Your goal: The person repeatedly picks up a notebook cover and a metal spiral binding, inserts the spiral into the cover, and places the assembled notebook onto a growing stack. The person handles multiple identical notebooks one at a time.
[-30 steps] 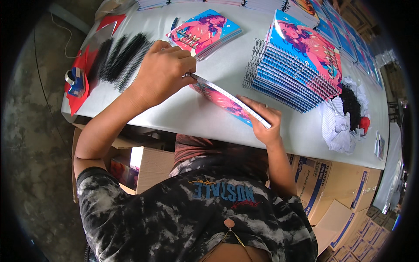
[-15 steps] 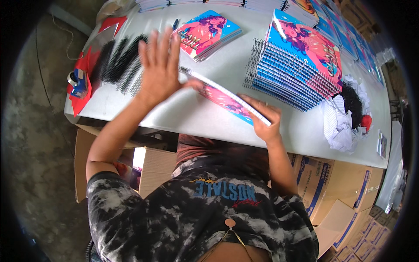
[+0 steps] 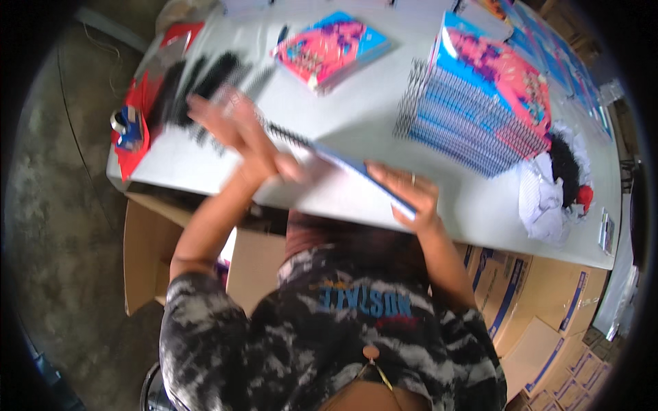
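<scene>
My right hand point(image 3: 411, 192) grips the near end of a thin notebook point(image 3: 362, 175), which is held on edge and slanted over the front of the table. A black spiral coil point(image 3: 291, 135) runs along the notebook's upper edge and sticks out past its far end. Beside that end is my left hand point(image 3: 243, 137), open, its stretched fingers blurred by motion; whether it touches the coil I cannot tell. Loose black spiral coils point(image 3: 205, 85) lie on the table just beyond it. A small stack of pink and blue notebooks point(image 3: 332, 51) rests farther back.
A tall pile of spiral-bound notebooks point(image 3: 473, 103) stands at the right on the white table point(image 3: 329, 113). Next to it lies a crumpled white cloth point(image 3: 540, 198). At the left, a blue tape dispenser point(image 3: 129, 130) sits on red sheets. Cardboard boxes point(image 3: 514, 288) stand below the table edge.
My left hand has come down toward me, its fingers now tilted left. The notebook has turned so its pink cover no longer shows, and more coil sticks out. The whole view has shifted slightly.
</scene>
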The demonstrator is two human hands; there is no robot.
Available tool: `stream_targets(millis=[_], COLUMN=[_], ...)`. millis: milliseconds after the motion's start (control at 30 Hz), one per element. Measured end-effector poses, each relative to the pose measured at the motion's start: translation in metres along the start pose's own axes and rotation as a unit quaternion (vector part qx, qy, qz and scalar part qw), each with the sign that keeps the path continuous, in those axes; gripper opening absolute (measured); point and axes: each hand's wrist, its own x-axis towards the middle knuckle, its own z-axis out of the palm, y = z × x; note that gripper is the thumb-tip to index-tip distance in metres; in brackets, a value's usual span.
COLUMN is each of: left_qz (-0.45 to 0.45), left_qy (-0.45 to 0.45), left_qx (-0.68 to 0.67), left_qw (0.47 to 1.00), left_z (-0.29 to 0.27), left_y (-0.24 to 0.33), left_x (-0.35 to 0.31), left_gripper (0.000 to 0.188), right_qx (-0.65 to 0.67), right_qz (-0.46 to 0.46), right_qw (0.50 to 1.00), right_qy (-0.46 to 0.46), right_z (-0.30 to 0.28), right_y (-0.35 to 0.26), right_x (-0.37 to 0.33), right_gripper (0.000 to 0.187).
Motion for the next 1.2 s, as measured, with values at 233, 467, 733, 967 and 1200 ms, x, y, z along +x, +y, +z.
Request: stream_targets(millis=[233, 467, 733, 967, 1200], left_qz=[0.072, -0.011, -0.289, -0.182, -0.129], left_qy=[-0.004, -0.072, -0.315, -0.092, -0.086], left_qx=[-0.031, -0.088, 0.060, 0.262, -0.101], left_qw=[0.997, 0.993, 0.902, 0.943, 0.983], left_z=[-0.001, 0.012, -0.001, 0.025, 0.021], left_y=[-0.007, 0.017, -0.025, -0.083, -0.005], left_x=[0.052, 0.001, 0.115, 0.166, 0.029], left_gripper=[0.097, 0.110, 0.055, 0.065, 0.103], right_qx=[-0.007, 0.029, -0.081, -0.003, 0.015], right_qz=[-0.010, 0.031, -0.091, -0.033, 0.084], right_qw=[1.000, 0.999, 0.990, 0.998, 0.994], right_qy=[0.018, 0.022, -0.064, -0.062, 0.064], right_z=[0.000, 0.010, 0.012, 0.029, 0.013], right_y=[0.010, 0.001, -0.017, -0.027, 0.001], right_x=[0.008, 0.006, 0.020, 0.027, 0.003], right_gripper=[0.049, 0.047, 0.030, 0.027, 0.041])
